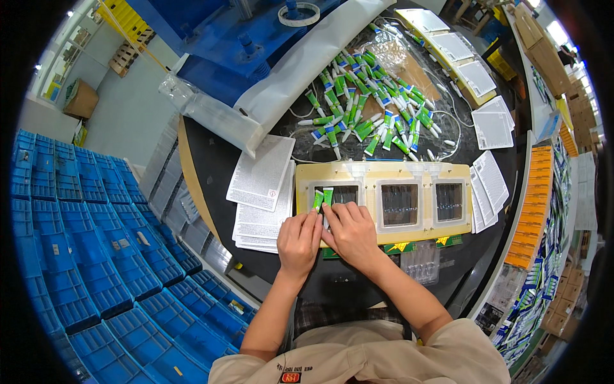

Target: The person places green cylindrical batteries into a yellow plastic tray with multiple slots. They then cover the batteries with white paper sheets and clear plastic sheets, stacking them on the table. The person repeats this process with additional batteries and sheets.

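Observation:
A cream fixture plate (371, 171) with three framed openings lies in front of me. Over its leftmost opening, two small green tubes stand side by side. My left hand (299, 244) has its fingers closed on the left green tube (318, 200). My right hand (351, 235) pinches the other green tube (328, 194), its thumb close to the left hand's fingers. Both hands hide the lower ends of the tubes and part of that opening. Clear plastic trays (400, 206) with ridged hollows show inside the other two openings.
Beyond the plate lies a loose pile of green, white-capped tubes (364, 96). Printed white cards are stacked at left (262, 176) and right (489, 189). Another cream fixture (448, 48) stands far right, a blue machine (217, 45) far left. Blue crates (83, 249) fill the left side.

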`<state>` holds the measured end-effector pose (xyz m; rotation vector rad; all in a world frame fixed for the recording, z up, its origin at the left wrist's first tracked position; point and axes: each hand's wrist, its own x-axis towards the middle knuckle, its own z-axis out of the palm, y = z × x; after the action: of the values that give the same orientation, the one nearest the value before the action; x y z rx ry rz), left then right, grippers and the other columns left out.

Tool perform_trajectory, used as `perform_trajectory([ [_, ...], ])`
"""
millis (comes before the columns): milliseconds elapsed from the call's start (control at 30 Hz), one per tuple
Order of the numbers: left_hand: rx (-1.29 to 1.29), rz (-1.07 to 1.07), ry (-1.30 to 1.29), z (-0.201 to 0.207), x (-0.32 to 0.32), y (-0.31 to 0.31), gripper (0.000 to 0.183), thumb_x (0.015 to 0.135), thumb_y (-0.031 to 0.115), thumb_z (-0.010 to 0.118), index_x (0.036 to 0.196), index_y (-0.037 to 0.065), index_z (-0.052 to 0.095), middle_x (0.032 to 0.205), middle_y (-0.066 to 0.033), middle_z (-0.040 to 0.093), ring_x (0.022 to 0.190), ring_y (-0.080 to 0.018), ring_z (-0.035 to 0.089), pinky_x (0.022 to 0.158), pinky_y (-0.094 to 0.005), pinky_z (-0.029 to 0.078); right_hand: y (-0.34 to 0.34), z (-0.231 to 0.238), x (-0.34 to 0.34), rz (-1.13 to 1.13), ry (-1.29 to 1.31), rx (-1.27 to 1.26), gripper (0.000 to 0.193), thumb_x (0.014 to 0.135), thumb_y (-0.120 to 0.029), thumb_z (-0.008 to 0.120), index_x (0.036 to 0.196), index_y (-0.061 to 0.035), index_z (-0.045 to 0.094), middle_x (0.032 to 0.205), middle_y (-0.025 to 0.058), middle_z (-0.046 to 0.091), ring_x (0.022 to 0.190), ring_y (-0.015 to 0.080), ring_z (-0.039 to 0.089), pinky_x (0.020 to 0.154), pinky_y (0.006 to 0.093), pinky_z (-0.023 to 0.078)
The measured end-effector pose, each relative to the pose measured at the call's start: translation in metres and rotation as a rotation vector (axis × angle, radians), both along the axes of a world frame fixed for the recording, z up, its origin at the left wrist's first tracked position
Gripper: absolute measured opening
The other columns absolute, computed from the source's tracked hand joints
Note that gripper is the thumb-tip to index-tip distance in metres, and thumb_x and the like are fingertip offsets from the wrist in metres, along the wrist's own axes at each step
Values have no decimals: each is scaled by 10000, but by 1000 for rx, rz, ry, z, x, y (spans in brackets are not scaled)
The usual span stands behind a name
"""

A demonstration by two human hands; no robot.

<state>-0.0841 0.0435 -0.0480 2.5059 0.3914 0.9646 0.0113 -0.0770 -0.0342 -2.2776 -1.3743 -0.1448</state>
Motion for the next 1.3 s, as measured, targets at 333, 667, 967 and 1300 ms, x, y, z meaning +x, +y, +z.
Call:
perform_trajectory([
  [333, 61, 5, 199, 3, -3, 1, 302, 847, 193, 780, 1098, 30, 733, 912, -68, 637, 824, -243, 596, 709, -382, 413, 4, 18, 60, -54, 268, 259, 191, 863, -130, 741, 1029, -39, 711, 962, 124, 696, 784, 293, 682, 675, 373, 555],
  [667, 85, -275, 319, 8, -9, 10, 381, 907, 241, 731, 1223, 34, 691, 1262, -102, 676, 1241, -274, 599, 1144, -506, 379, 52, 6, 121, -401, 153, 53, 220, 904, -205, 720, 1061, -52, 717, 862, 149, 652, 746, 358, 645, 671, 443, 509],
  [967, -126, -102, 164, 12, 59, 60, 267, 902, 158, 720, 1134, 26, 700, 1178, -145, 686, 1075, -344, 655, 930, -433, 521, -35, 24, 2, -277, 306, 271, 268, 855, -20, 745, 1117, 0, 693, 890, 157, 677, 765, 311, 664, 661, 387, 541],
  [1300, 74, -140, 512, 5, 162, 95, 264, 843, 261, 782, 1014, 73, 709, 963, -95, 704, 920, -318, 683, 793, -427, 531, -29, 10, -4, -85, -31, 63, 309, 763, -22, 744, 1072, -3, 727, 1003, 142, 635, 803, 279, 597, 644, 370, 512],
])
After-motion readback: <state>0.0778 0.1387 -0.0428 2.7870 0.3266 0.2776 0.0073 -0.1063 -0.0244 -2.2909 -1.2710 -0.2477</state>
